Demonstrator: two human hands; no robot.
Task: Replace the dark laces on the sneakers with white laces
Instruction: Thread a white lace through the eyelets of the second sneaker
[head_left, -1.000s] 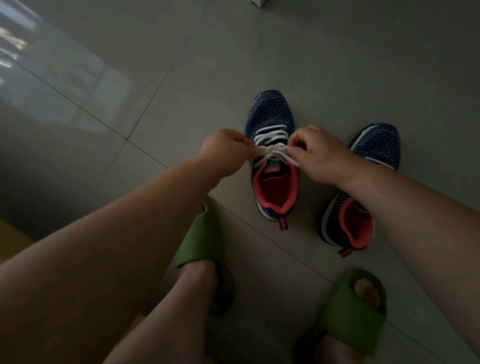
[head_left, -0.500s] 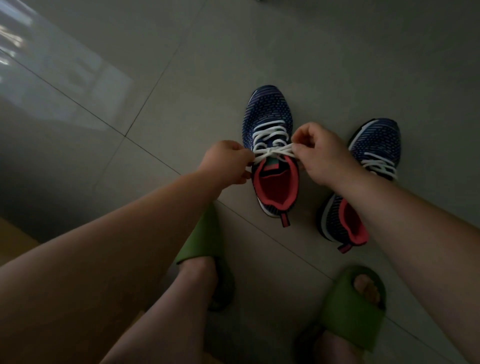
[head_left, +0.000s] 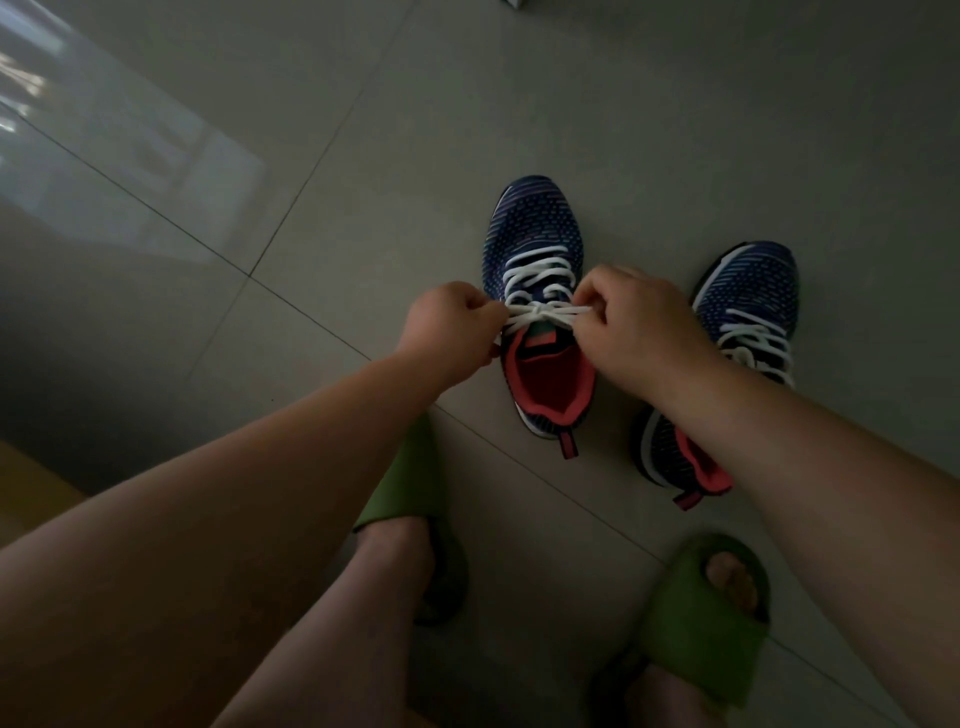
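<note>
Sneakers stand side by side on the tiled floor (head_left: 649, 130), toes pointing away from the person. Both already carry white laces, and no dark lace shows anywhere in view, so the swap itself looks done. The left sneaker (head_left: 540, 228) is laced up to the top eyelets, and the lace (head_left: 540, 310) is drawn into a tight crossing just above the red tongue. The left hand (head_left: 449, 330) has its fingers curled round one side of that lace; the right hand (head_left: 641, 325) pinches the other side, and the two pull outward, apart from each other. This reads as a bow or knot being cinched, though whether loops are formed I cannot tell, since the fists hide the ends. The right sneaker (head_left: 748, 291) sits just beside the right forearm, its white lace (head_left: 756, 338) threaded; its upper part is hidden by the arm, so I cannot say if it is tied. By my judgement the task is nearly over: finishing this knot, and perhaps checking the other shoe, is all that remains. Green slippers (head_left: 706, 623) on the person's feet sit nearer the camera.
</note>
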